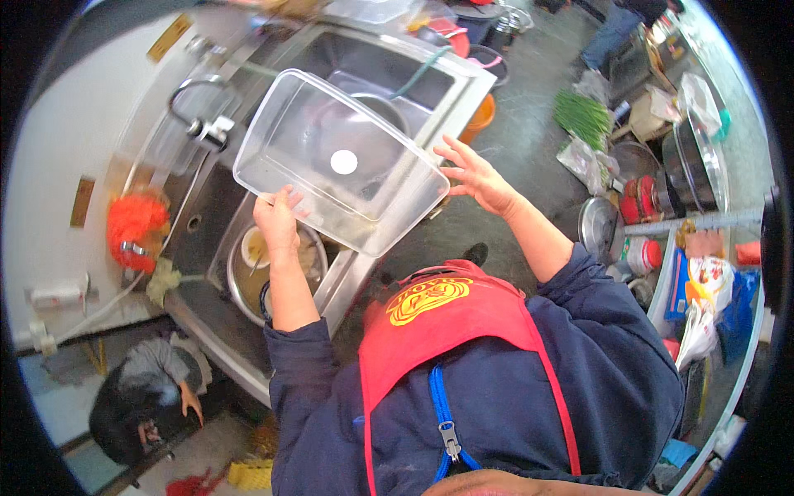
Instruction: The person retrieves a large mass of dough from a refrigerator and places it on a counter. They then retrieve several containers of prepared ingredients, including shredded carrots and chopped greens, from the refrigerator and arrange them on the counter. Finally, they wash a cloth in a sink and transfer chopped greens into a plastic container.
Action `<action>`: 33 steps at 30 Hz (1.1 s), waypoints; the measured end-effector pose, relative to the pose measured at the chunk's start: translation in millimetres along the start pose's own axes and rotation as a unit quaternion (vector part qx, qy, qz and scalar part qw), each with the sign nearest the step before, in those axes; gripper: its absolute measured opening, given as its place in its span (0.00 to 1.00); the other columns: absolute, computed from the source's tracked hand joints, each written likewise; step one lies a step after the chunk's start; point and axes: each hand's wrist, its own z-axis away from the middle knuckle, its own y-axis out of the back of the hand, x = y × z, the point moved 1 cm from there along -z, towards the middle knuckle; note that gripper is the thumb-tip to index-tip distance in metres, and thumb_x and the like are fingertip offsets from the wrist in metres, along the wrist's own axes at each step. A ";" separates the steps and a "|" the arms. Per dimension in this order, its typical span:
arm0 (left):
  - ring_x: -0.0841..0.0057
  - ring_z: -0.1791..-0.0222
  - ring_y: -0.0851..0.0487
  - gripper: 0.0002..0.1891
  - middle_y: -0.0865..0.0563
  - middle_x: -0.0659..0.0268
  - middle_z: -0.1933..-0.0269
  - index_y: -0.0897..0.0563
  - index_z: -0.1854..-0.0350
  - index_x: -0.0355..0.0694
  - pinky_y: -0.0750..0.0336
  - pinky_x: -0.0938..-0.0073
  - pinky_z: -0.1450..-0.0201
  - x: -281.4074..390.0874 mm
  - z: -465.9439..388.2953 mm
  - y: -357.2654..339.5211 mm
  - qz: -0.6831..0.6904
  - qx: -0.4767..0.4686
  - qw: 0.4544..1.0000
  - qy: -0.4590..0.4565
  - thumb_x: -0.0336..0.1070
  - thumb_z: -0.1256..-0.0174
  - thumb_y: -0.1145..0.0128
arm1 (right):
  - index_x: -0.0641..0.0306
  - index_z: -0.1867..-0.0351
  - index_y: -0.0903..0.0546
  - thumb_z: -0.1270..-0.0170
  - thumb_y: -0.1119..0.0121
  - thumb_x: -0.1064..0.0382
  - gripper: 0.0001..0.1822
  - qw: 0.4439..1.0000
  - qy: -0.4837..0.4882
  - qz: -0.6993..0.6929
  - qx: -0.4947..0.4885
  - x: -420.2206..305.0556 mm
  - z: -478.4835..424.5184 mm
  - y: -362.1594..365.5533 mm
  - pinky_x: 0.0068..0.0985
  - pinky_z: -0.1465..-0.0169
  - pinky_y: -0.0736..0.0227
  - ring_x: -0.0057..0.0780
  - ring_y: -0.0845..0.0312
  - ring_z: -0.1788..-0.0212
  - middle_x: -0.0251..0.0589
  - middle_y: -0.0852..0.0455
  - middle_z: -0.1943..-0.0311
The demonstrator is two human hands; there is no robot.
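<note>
A clear rectangular plastic tub [298, 133] is held tilted over a stainless steel double sink [481, 77]. My left hand [277, 223] grips the tub's near rim, thumb over the edge and fingers visible through the wall. On the other side, my right hand [481, 180] has its fingers spread beside the tub's right corner; whether a fingertip touches the rim is unclear. A round white spot [344, 162] shows on or through the tub's bottom. Below my left forearm, a round metal basin [232, 273] in the near sink bowl holds cloudy water and a pale bowl [255, 246].
A faucet [211, 131] rises behind the sink, and a green hose [422, 71] runs into the far bowl. Orange netting [135, 226] hangs at the wall. One person [149, 384] crouches lower left; another's leg [611, 37] shows upper right. Green stalks [581, 118] lie on the floor.
</note>
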 end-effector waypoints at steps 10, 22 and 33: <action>0.66 0.45 0.20 0.14 0.25 0.54 0.41 0.29 0.47 0.33 0.19 0.70 0.54 27.8 60.0 -359.3 -0.022 -0.269 0.960 -0.073 0.32 0.31 0.45 | 0.60 0.25 0.51 0.53 0.28 0.71 0.55 0.964 0.105 -0.069 0.235 -42.6 125.1 249.1 0.28 0.47 0.25 0.30 0.28 0.45 0.43 0.31 0.44; 0.62 0.40 0.23 0.27 0.17 0.56 0.48 0.22 0.46 0.35 0.39 0.55 0.31 -9.2 162.1 -651.7 -0.295 -0.518 0.515 -0.615 0.39 0.49 0.32 | 0.59 0.26 0.51 0.49 0.31 0.76 0.52 0.839 0.335 -0.149 0.401 -123.3 168.9 423.7 0.42 0.43 0.23 0.37 0.28 0.43 0.42 0.32 0.46; 0.50 0.37 0.28 0.34 0.25 0.47 0.40 0.29 0.38 0.33 0.36 0.55 0.33 -28.2 90.7 -928.6 -0.221 -0.713 0.458 -0.484 0.42 0.48 0.34 | 0.61 0.26 0.53 0.44 0.34 0.72 0.49 0.824 0.223 -0.098 0.511 -174.2 91.7 625.8 0.38 0.48 0.22 0.35 0.26 0.44 0.42 0.30 0.47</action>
